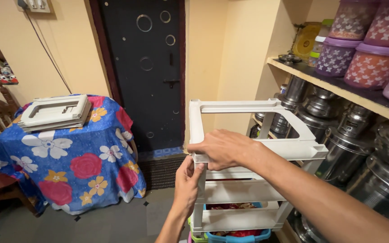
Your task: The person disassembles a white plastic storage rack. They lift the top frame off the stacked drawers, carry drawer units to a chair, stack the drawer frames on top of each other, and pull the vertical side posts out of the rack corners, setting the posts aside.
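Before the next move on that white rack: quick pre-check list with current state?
1. Right hand grips the top frame at its near corner: ok.
2. Left hand holds the corner post below: ok.
3. Top frame seated on all posts: cannot tell, far corners partly hidden.
4. Frame level: not ok, looks slightly tilted.
5. Steel pots crowd the right side: not ok.
6. Spare frames rest on the flowered cloth: ok.

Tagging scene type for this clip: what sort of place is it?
Likely a home storage or pantry corner: steel pots on shelves, lidded plastic tubs above, a floral-covered table. Both hands grip a white plastic rack.
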